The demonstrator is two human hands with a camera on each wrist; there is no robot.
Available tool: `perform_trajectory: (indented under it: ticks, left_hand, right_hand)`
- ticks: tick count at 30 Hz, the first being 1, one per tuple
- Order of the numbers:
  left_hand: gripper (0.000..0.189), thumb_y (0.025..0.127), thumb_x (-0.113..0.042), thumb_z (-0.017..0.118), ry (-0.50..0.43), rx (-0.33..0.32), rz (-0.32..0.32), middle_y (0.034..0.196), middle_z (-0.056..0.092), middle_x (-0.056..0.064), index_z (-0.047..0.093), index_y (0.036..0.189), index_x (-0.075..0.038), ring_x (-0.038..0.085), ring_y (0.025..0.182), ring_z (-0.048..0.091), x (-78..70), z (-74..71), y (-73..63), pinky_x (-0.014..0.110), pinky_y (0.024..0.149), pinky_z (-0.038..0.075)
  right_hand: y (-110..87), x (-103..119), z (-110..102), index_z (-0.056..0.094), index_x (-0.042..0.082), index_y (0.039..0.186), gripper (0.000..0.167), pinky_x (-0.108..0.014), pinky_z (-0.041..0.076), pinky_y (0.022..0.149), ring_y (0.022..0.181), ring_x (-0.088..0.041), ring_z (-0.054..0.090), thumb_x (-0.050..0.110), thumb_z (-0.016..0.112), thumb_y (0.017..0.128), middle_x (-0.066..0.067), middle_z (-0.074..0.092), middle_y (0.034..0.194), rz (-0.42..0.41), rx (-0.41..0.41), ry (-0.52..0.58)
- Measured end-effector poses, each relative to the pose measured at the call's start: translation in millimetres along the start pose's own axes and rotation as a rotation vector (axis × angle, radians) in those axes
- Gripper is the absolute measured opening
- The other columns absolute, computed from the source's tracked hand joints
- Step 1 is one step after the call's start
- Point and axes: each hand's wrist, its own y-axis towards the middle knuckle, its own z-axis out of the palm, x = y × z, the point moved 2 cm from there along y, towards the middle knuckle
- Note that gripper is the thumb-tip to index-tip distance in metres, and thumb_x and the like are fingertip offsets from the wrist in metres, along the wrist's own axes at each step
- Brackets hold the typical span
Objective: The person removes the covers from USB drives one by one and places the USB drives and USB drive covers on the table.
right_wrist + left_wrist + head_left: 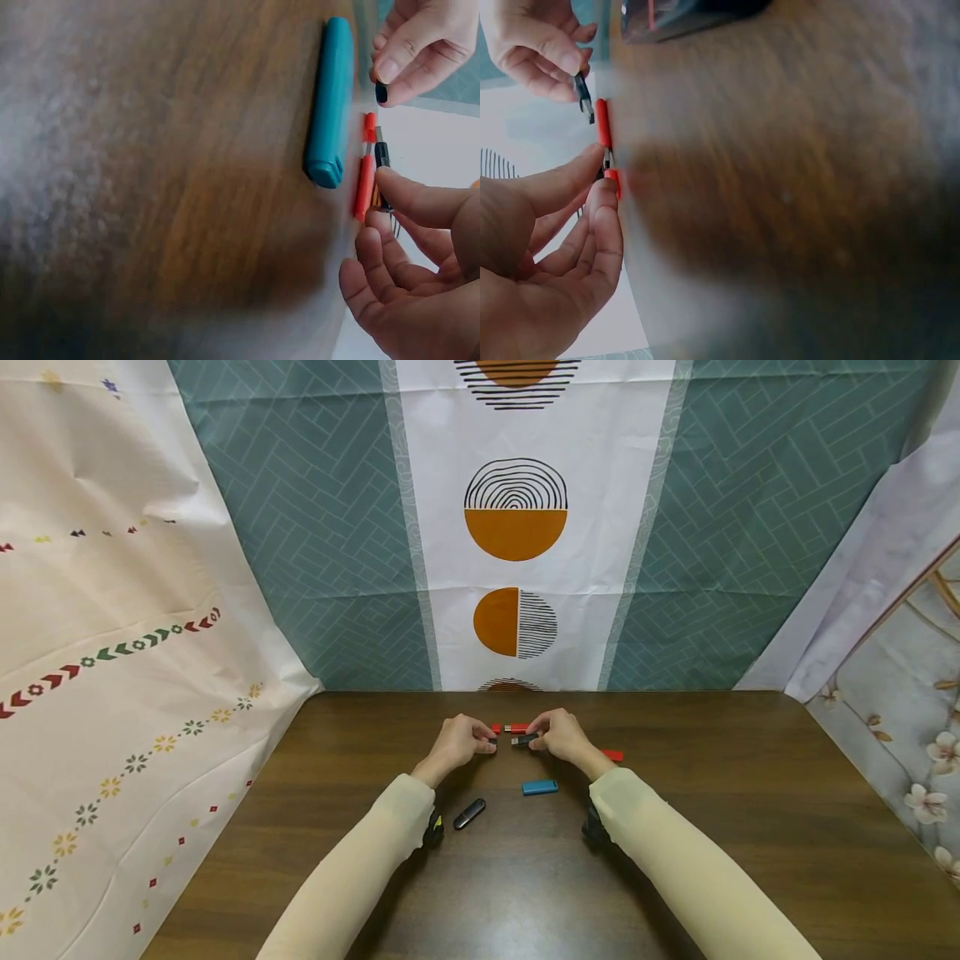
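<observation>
Head view: two hands (459,743) (561,737), two dark sticks (523,740) (469,814), one black cap (492,741)

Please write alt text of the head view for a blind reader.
Over a wooden table, a person's right hand pinches a black USB stick, plug exposed, and the left hand a small black cap. Nearer lie a blue USB stick and a dark USB stick; farther, a red USB stick.

left arm (352,877): reaching forward, slanting inward, sleeved | left hand (457,742): thumb (566,178) and fingertips pinching, fingers (607,236) bent | right arm (682,856): reaching forward, mirroring that inward slant, sleeved | right hand (562,737): thumb (420,199) and fingertips pinching, fingers (375,259) curled | hands: facing each other, near, not touching
</observation>
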Motion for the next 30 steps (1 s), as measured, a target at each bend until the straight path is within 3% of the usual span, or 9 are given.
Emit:
perform_trajectory:
  ticks: [10, 22, 30]
  left_hand:
    - [0.011, 0.087, -0.011, 0.086, 0.018, 0.060, 0.001, 0.085, 0.077, -0.003, 0.083, 0.097, -0.008, 0.012, 0.075, 0.062, 0.6, 6.3, 6.3, 0.025, 0.065, 0.049]
    - [0.013, 0.087, -0.010, 0.086, 0.034, 0.057, -0.015, 0.084, 0.076, -0.001, 0.082, 0.098, -0.007, 0.013, 0.073, 0.057, -2.4, 3.4, 7.6, 0.026, 0.064, 0.046]
    - [0.016, 0.087, -0.011, 0.085, 0.058, 0.055, -0.013, 0.092, 0.077, 0.002, 0.082, 0.102, -0.008, 0.015, 0.080, 0.062, -4.8, 4.0, 9.8, 0.031, 0.072, 0.053]
  right_hand:
    - [2.2, -1, 7, 0.076, 0.001, 0.096, 0.011, -0.029, 0.041, 0.065, 0.074, -0.020, 0.051, -0.003, 0.080, 0.087, -0.005, 0.058, 0.079, 0.000, 0.030, -0.087]
    - [5.6, 7, 15, 0.076, 0.003, 0.099, 0.015, -0.030, 0.044, 0.065, 0.072, -0.019, 0.052, -0.001, 0.081, 0.086, -0.005, 0.060, 0.078, 0.003, 0.034, -0.109]
    - [6.6, 10, 17, 0.076, 0.004, 0.100, 0.015, -0.032, 0.045, 0.069, 0.076, -0.020, 0.053, -0.001, 0.081, 0.087, -0.006, 0.061, 0.082, 0.012, 0.049, -0.120]
